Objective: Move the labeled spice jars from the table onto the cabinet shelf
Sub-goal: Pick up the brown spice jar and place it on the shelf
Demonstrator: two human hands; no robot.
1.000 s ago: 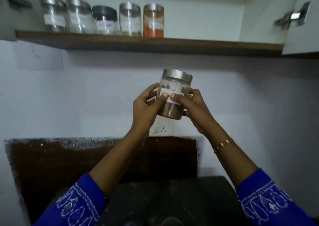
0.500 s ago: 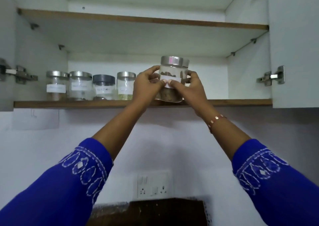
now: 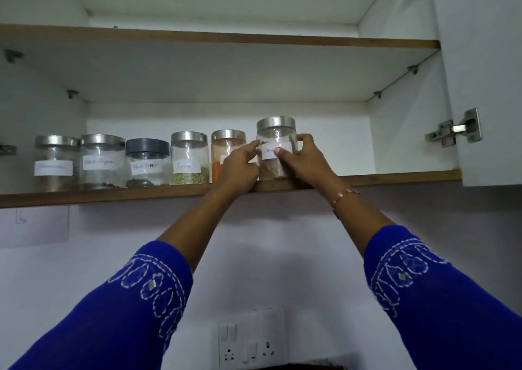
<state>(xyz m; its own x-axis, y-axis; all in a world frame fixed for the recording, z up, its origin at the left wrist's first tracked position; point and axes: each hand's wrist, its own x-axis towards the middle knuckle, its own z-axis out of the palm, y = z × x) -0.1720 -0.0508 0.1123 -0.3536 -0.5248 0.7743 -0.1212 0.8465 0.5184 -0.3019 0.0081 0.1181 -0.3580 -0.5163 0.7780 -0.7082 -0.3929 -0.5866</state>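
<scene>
Clear round jar with steel lid, white paper label and brown contents (image 3: pixel 276 151): held at front edge of wooden cabinet shelf (image 3: pixel 395 178), base at shelf level; whether fully seated cannot be told. Positioned at right end of row, just beside orange-filled steel-lidded jar (image 3: pixel 226 149).

Left hand (image 3: pixel 240 169): fingers curled round jar's left side, fingertips on label. Right hand (image 3: pixel 303 160): gripping right side, thumb on label.

Risks, as judged:
- Release before base fully on shelf: tips forward off edge, falls, likely breaks.
- Push leftward: knocks orange-filled jar into fennel-labelled jar (image 3: pixel 189 158), possibly disturbing grey-lidded black pepper jar (image 3: pixel 147 162) beyond.
- Fingertip pressure on label: may peel or crease it.
- Left hand between both jars: withdrawal could drag either one.
</scene>
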